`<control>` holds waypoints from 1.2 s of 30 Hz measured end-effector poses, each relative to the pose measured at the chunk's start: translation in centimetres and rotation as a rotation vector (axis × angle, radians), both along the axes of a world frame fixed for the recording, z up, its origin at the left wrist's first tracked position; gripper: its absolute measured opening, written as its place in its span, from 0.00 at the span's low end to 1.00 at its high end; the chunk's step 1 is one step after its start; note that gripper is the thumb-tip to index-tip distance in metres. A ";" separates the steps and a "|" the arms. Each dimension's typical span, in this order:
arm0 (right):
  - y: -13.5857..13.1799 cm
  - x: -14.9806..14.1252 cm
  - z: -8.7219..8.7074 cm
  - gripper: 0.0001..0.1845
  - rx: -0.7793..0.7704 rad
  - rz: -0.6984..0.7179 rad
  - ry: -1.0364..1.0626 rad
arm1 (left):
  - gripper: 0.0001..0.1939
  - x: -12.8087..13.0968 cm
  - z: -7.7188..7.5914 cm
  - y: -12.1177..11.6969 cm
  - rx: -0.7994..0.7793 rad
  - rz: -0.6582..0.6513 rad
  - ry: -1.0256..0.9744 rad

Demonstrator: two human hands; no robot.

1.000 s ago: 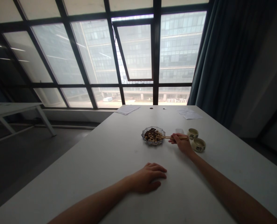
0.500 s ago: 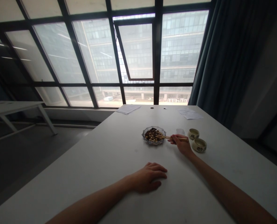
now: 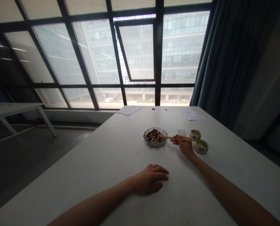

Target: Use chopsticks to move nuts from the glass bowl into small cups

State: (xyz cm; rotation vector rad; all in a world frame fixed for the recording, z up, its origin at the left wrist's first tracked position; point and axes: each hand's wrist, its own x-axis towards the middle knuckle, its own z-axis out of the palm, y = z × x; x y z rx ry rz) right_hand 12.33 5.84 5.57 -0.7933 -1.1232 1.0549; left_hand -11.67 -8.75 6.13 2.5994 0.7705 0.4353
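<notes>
Head camera view: I see the right hand [image 3: 184, 146] closed around a pair of wooden chopsticks [image 3: 168, 137], at three o'clock of a scalloped glass dish [image 3: 156, 145] on the white counter [image 3: 189, 197]. Their thin ends reach inside the dish, among the brown and pale pieces [image 3: 151, 137]; whether they pinch one piece, I cannot tell from where I stand. The left hand [image 3: 150, 179] rests on the counter at six o'clock of the dish, with fingers slightly apart. Past the right hand, also around three o'clock, stand a far cup [image 3: 195, 136] and a near cup [image 3: 201, 147], both with dark characters. Paper sheets [image 3: 129, 110] lie toward ten o'clock, and other sheets [image 3: 194, 115] toward two o'clock.
</notes>
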 end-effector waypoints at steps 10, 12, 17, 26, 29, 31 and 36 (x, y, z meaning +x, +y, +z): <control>2.5 6.7 6.0 0.18 0.022 -0.207 0.190 | 0.20 0.0 0.2 0.0 -0.023 -0.008 -0.003; 3.1 9.0 7.2 0.14 -0.003 -0.233 0.225 | 0.20 0.0 0.1 0.0 -0.020 -0.005 -0.002; 3.8 13.6 8.7 0.10 -0.156 -0.208 0.231 | 0.20 -0.1 -0.1 0.0 -0.012 0.004 -0.007; 4.1 16.1 7.6 0.14 -0.376 -0.171 0.001 | 0.20 -0.2 -0.2 0.0 0.001 0.006 0.017; 4.0 15.9 7.4 0.15 -0.385 -0.156 -0.051 | 0.20 -0.1 -0.2 0.0 -0.001 0.009 0.015; 4.0 15.8 7.4 0.16 -0.379 -0.153 -0.054 | 0.20 -0.1 -0.1 0.0 -0.005 0.008 0.011; 4.1 15.3 7.8 0.14 -0.255 -0.229 0.014 | 0.20 -0.1 0.0 0.0 -0.007 0.007 0.009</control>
